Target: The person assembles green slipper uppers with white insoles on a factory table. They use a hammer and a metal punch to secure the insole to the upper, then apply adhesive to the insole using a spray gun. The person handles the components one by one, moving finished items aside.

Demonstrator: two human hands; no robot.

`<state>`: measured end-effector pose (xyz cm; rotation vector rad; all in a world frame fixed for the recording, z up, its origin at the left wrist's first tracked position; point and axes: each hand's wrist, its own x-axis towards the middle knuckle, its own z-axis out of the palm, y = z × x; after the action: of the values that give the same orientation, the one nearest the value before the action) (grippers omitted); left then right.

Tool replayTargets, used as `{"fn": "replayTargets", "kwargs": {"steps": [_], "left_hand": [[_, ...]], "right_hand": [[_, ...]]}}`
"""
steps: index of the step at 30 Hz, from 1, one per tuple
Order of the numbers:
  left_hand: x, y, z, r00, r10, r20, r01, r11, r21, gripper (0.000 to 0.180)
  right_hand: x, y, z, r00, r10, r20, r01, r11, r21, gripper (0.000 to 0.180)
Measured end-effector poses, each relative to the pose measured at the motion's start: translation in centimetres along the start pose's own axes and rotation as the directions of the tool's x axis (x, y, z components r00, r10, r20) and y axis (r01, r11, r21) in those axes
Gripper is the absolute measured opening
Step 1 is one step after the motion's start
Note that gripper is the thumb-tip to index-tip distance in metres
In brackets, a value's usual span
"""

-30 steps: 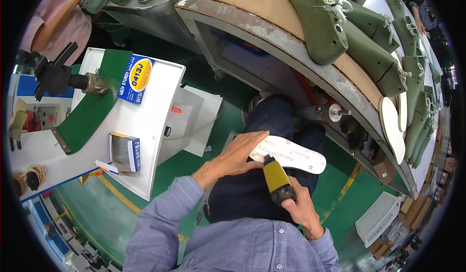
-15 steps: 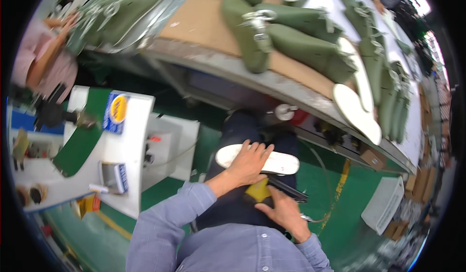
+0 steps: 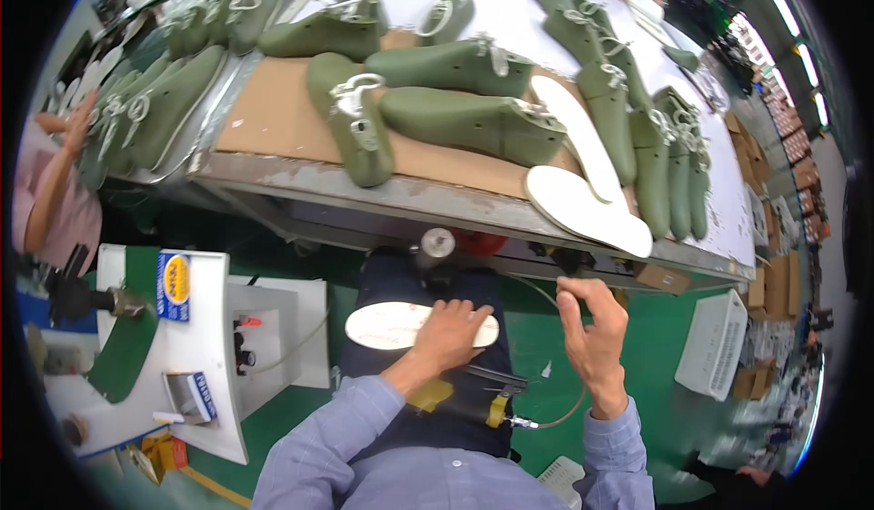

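On my lap lies a white insole [image 3: 382, 325] with faint reddish marks. My left hand [image 3: 446, 339] is over its right half, gripping it with fingers across the top. Below it, across my thighs, rests a black stapler-like air tool [image 3: 492, 376] with yellow wrapping and an air hose fitted at its end. Raised to the right of my lap, apart from the tool, my right hand [image 3: 596, 337] is closed with curled fingers, thumb close to the index finger. Whether anything small is between them cannot be made out.
Ahead stands a workbench [image 3: 437, 191] with green shoe lasts [image 3: 469, 119] and white insoles [image 3: 592, 214]. A metal round-topped post [image 3: 437, 244] rises by my knees. Left is a white cabinet [image 3: 238, 401]; right, a white crate [image 3: 715, 342]. A person in pink [image 3: 55, 191] works far left.
My right hand has let go of the air tool and lifted up to the right. My left hand still holds the insole on my lap. The view has shifted, showing more of the bench.
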<state>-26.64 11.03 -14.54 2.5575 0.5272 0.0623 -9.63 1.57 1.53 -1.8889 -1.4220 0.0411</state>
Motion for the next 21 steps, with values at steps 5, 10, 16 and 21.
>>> {"fn": "replayTargets", "kwargs": {"steps": [5,10,16,21], "left_hand": [[-3.5,0.3,-7.8,0.976,-0.117,-0.183,0.016,0.879,-0.477,0.079],[-11.8,-3.0,-20.7,0.34,-0.757,-0.558,-0.624,0.263,-0.736,0.051],[-8.9,-16.4,-25.6,-0.259,-0.318,-0.912,0.211,0.903,-0.375,0.052],[-9.2,-24.2,-24.6,0.063,-0.601,-0.797,0.379,0.753,-0.538,0.052]], "right_hand": [[-3.8,0.1,0.7,0.952,0.283,-0.113,-0.267,0.953,0.143,0.011],[-8.3,3.2,1.3,0.851,0.519,-0.078,-0.467,0.817,0.339,0.017],[-4.3,0.2,4.6,0.884,0.466,0.051,-0.438,0.782,0.443,0.015],[9.5,-8.8,11.1,0.996,-0.089,-0.012,0.088,0.932,0.352,0.041]]}}
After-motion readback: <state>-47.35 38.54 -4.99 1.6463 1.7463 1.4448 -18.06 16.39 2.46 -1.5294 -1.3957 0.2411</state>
